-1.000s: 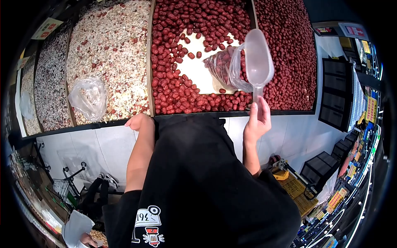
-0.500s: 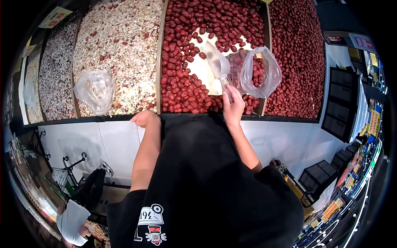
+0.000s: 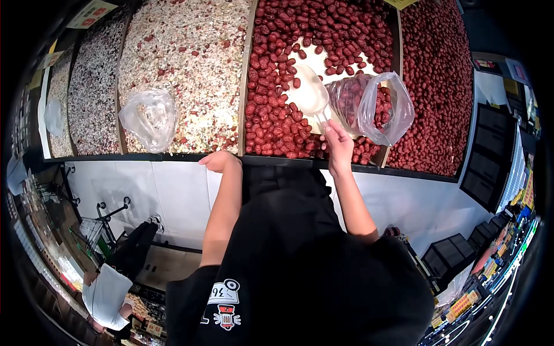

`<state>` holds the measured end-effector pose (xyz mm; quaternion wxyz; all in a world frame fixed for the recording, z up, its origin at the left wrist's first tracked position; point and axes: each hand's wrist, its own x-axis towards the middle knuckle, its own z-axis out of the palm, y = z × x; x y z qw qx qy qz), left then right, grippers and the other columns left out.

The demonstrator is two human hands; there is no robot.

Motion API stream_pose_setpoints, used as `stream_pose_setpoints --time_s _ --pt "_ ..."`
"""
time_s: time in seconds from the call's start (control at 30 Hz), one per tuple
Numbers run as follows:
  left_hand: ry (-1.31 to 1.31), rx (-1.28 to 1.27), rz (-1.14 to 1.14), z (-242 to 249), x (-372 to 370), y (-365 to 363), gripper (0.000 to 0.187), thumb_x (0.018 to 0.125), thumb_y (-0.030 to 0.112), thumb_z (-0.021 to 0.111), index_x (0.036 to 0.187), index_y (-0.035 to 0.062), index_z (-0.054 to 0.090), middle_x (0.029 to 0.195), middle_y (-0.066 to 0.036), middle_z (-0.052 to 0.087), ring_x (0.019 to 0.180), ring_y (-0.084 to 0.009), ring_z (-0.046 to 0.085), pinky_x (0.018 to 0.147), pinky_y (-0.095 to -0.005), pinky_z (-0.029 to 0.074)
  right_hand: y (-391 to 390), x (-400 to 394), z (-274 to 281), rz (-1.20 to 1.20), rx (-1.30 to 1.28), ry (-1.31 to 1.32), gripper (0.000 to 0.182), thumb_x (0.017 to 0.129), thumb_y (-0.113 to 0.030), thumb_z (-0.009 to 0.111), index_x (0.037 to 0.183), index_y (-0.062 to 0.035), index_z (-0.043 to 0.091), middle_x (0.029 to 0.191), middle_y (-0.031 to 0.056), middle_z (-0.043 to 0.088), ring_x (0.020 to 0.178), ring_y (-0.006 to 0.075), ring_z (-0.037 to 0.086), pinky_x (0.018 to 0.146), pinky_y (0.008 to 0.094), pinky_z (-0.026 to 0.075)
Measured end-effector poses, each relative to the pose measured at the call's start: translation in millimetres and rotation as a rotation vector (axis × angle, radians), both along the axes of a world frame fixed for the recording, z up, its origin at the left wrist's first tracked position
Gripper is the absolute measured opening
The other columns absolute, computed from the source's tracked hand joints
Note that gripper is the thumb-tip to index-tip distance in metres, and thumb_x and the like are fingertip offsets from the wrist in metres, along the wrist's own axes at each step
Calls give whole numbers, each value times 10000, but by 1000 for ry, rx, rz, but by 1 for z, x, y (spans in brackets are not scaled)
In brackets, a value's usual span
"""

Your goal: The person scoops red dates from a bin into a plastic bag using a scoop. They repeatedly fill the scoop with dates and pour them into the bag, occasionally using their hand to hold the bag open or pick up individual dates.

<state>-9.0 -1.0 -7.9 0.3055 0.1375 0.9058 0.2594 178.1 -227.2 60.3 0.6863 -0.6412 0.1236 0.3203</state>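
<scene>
My right hand (image 3: 339, 145) is closed around the handle of a clear plastic scoop (image 3: 311, 90). The scoop lies over the bare pale patch in the bin of red dates (image 3: 277, 130), its bowl pointing up and left, with no dates visible in it. Just right of the scoop, a clear plastic bag (image 3: 398, 109) with dates inside stands open on the bin. My left hand (image 3: 221, 162) rests at the front edge of the bins, near the wooden divider; its fingers are loosely bent and I cannot make out anything in them.
Left of the dates is a bin of mixed grains (image 3: 190, 75) with a crumpled clear bag (image 3: 149, 121) on it. More dates (image 3: 435, 86) fill the right bin. A person in a white top (image 3: 108, 297) and a shopping cart (image 3: 95, 233) are at the lower left.
The view has shifted, so the bins appear further right. The scoop's bowl now lies flatter and more face-up. My right hand still holds its handle.
</scene>
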Motion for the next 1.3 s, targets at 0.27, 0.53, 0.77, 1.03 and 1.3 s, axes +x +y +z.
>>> stream_pose_setpoints --time_s 0.27,0.53,0.77,1.03,1.3 --pt "-135 136 -45 -16 -15 -5 868 1074 490 80 1193 -244 527 1276 -416 536 1179 -537 529 1096 -479 421 -8 -14 0 -88 52 18 362 979 -84 638 1322 11 567 1195 116 706 776 122 651 598 239 482" --pt "-760 -365 -644 4 -119 -12 451 1055 507 392 850 122 506 649 1 523 503 -139 479 430 -299 396 5 -62 14 -263 84 34 403 987 -110 641 1362 3 546 1202 97 698 790 114 657 616 243 490" --pt "-334 486 -1765 70 -45 -12 289 957 172 648 755 22 505 711 -115 558 662 -275 542 636 -394 436 19 -89 49 -355 144 23 426 982 -102 642 1362 43 517 1068 96 688 770 129 642 571 240 502" --pt "-92 949 -2050 39 34 -14 554 925 181 653 1367 -40 402 1465 -246 367 1371 -429 360 1157 -520 303 13 -91 77 -306 97 -95 403 973 -105 652 1333 47 554 1041 87 688 763 127 649 569 234 491" --pt "-107 900 -2030 30 34 -18 489 926 199 652 1315 -25 457 1416 -238 407 1344 -420 374 1142 -512 308 -4 -83 51 -296 17 -9 412 947 -103 676 1300 82 570 1074 92 729 737 104 655 541 206 467"
